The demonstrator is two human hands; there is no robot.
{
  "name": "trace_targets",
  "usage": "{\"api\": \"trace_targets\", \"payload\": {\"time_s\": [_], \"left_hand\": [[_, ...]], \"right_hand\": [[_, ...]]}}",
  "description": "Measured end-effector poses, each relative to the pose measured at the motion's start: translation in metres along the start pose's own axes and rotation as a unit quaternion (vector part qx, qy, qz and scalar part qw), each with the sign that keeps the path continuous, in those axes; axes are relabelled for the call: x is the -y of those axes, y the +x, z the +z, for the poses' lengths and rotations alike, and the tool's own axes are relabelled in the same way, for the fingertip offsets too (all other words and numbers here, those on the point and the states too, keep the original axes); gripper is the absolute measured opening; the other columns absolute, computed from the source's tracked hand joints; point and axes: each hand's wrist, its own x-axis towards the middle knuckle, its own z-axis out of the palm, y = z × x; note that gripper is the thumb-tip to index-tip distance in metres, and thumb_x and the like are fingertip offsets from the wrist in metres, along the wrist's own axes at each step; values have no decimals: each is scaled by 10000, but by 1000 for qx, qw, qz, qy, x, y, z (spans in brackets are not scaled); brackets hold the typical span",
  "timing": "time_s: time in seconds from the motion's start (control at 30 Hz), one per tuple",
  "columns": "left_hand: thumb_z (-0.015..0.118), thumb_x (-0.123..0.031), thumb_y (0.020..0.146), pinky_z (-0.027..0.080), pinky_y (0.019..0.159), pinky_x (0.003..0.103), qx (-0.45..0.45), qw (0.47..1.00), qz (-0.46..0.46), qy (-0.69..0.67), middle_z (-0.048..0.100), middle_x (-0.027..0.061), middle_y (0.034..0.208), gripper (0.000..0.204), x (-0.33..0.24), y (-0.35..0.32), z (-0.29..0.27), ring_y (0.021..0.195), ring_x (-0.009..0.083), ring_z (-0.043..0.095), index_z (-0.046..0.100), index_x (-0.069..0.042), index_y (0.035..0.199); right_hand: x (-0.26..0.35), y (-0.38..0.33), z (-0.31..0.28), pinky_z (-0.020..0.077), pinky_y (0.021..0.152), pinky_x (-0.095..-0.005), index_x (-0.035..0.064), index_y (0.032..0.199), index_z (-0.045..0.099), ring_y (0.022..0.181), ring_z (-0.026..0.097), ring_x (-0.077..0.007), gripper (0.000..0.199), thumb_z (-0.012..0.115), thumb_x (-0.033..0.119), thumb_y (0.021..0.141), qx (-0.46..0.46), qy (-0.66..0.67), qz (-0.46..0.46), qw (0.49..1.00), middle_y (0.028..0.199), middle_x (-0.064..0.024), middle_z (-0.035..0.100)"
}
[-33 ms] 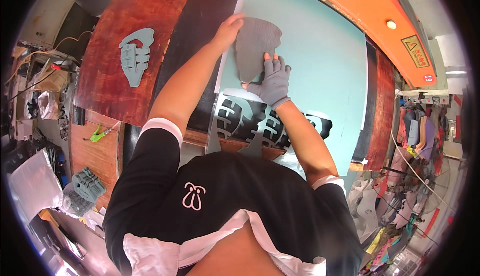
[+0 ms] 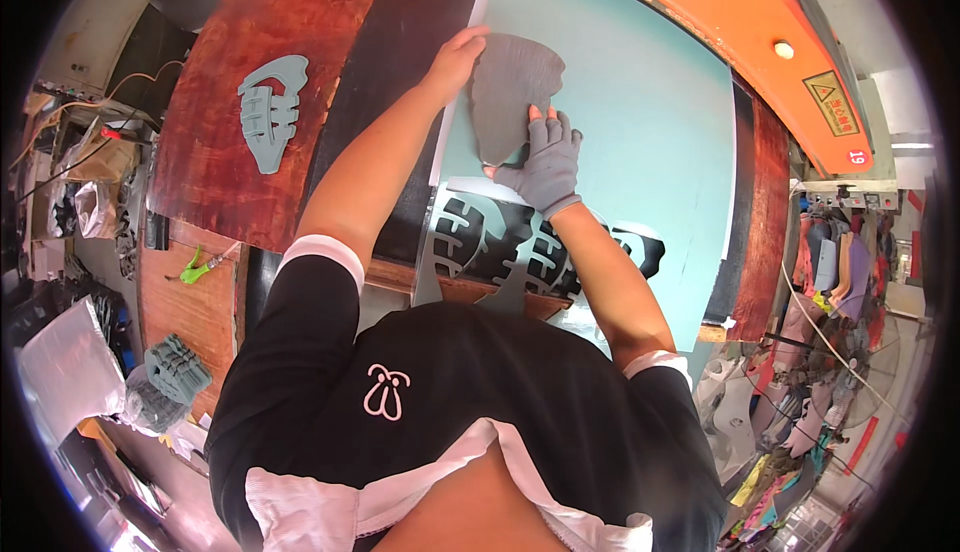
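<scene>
One grey cutting die [image 2: 512,92] lies flat on the pale teal sheet [image 2: 640,122], just beside its left edge, with its long axis running away from me and its broader end at the far side. I see my bare left hand [image 2: 458,55] pressed on its far-left corner and my gloved right hand [image 2: 548,160] spread over its near end, so both hands touch it, neither visibly gripping around it. Cut-out tread shapes [image 2: 520,242] sit nearer me in the sheet; a grey cut piece [image 2: 268,110] rests well apart on the red-brown board [image 2: 210,182].
</scene>
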Motion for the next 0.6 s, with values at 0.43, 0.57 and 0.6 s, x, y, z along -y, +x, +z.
{"api": "trace_targets", "payload": {"time_s": [0.43,0.57,0.6], "left_hand": [[441,-194,948,275,1057,284,-5,999,0,-53,586,61,1221,377,-2,1,-6,1205,151,450,515,4,1261],[432,-191,954,290,1051,285,-1,1000,14,-23,588,68,1217,381,1,1,-8,1200,154,460,506,12,1267],[429,-191,956,296,1048,285,0,1000,22,-15,587,71,1219,382,3,2,-8,1199,155,463,503,15,1269]], "right_hand": [[-8,-3,4,401,890,-483,-17,1247,433,1048,474,-436,964,830,398,473,-78,78,-51,993,1147,-262,487],[-6,-3,4,404,895,-482,-11,1245,436,1051,473,-437,958,833,398,475,-83,80,-43,992,1151,-264,485],[-6,-3,5,403,897,-481,-9,1244,437,1053,473,-436,957,834,398,475,-86,80,-42,992,1153,-264,484]]}}
